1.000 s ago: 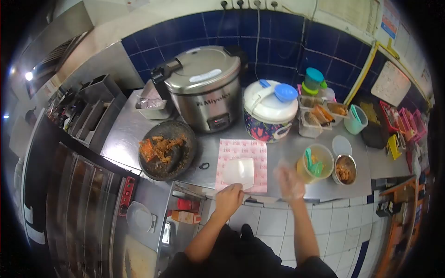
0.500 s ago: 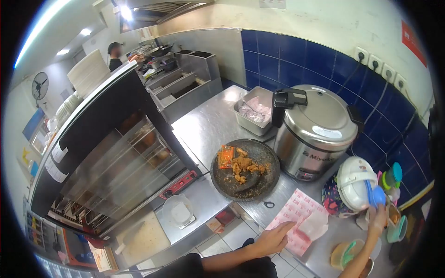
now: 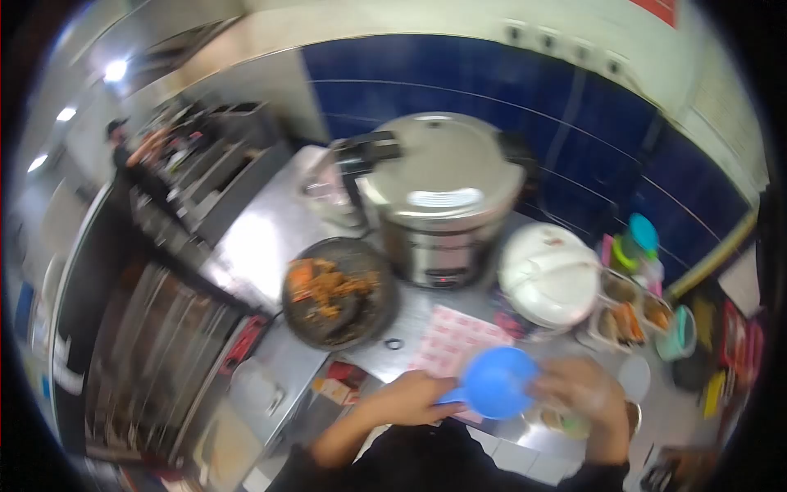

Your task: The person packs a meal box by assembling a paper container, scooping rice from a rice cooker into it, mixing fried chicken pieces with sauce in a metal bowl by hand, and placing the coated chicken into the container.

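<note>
A round blue plastic scoop [image 3: 500,382] is held low in front of my body, above the counter's front edge. My left hand [image 3: 414,398] is closed around its short handle. On the other side, my right hand [image 3: 578,389] is bent at the scoop's rim, its fingers blurred but seemingly gripping it. Printed red-and-white paper [image 3: 453,332] lies just behind the scoop, partly covered by it. To the left rests a dark stone mortar plate [image 3: 352,336] bearing crumbled fried food [image 3: 340,291] and an orange packet [image 3: 301,279].
A large steel rice cooker [image 3: 438,184] stands behind, beside a white-lidded container [image 3: 549,275]. Tubs of condiments [image 3: 619,324] and a green cup [image 3: 679,332] are at right. A glass display warmer [image 3: 156,344] borders the left. A person [image 3: 135,160] stands by the far stoves.
The blue scoop has come from beside the white-lidded container to my front. My left hand has taken its handle. The view has swung right.
</note>
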A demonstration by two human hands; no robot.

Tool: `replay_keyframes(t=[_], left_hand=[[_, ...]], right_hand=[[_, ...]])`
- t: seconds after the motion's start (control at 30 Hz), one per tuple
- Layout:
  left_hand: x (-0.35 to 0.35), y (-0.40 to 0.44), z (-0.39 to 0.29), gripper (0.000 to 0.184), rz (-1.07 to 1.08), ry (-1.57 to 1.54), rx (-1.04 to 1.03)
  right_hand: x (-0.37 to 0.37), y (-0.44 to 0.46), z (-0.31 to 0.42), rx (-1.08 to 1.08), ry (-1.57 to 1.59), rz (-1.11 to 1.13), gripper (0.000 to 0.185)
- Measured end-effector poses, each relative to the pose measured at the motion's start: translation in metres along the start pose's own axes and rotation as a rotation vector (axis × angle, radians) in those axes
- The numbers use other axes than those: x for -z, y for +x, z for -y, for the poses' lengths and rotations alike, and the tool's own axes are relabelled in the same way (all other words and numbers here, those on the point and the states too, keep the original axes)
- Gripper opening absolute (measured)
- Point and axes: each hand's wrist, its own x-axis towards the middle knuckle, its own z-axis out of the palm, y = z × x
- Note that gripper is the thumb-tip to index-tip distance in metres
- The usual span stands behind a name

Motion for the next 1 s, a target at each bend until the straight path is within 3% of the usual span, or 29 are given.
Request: replay_keyframes(t=[0.03,0.07,0.1,0.17,0.23,0.33,0.43,0.53,0.6,0.63,0.77,0.87,1.0], left_hand=[[-0.008,-0.005,0.01,0.04,-0.016,-0.171,0.003],[-0.009,-0.012,0.005,0.042,-0.008,-0.244,0.119],[-0.011,-0.018,0.0,0.044,-0.011,-0.314,0.25],[-0.036,-0.026,0.012,0.041,-0.205,-0.166,0.411],[-0.058,-0.035,0.027,0.039,-0.402,-0.151,0.533],[-0.073,-0.041,0.028,0.035,-0.679,-0.452,0.66],[-0.074,-0.045,0.022,0.033,-0.879,-0.643,0.722],[-0.069,-0.045,0.019,0.032,-0.944,-0.663,0.728],[-0.065,-0.042,0.016,0.033,-0.948,-0.67,0.723],[-0.066,-0.038,0.018,0.032,-0.942,-0.651,0.689],[-0.063,-0.015,0.024,0.032,-0.85,-0.547,0.591],[-0.039,0.03,0.002,0.04,-0.682,-0.305,0.551],[-0.02,0.125,0.003,0.043,-0.69,0.377,0.064]], right_hand=[[0.004,0.018,-0.021,0.111,0.165,0.069,0.04],[-0.018,0.018,-0.053,0.159,0.352,-0.064,0.048],[-0.004,0.037,-0.062,-0.096,0.376,0.003,0.051],[-0.011,0.059,-0.126,-0.118,-0.062,-0.168,0.057],[-0.017,0.078,-0.165,-0.306,-0.31,0.039,0.065],[-0.025,0.107,-0.186,-0.477,-0.336,0.386,0.068],[-0.037,0.102,-0.214,-0.554,-0.158,0.303,0.064],[0.002,0.091,-0.224,-0.497,-0.073,0.077,0.058],[0.036,0.066,-0.267,-0.471,0.287,-0.205,0.037],[0.052,0.045,-0.292,-0.383,0.547,-0.387,0.038],[0.107,-0.013,-0.324,-0.704,1.237,-0.996,0.046],[0.116,-0.035,-0.326,-0.824,1.345,-1.187,0.053],[0.121,-0.042,-0.312,-0.931,1.141,-1.326,0.062]])
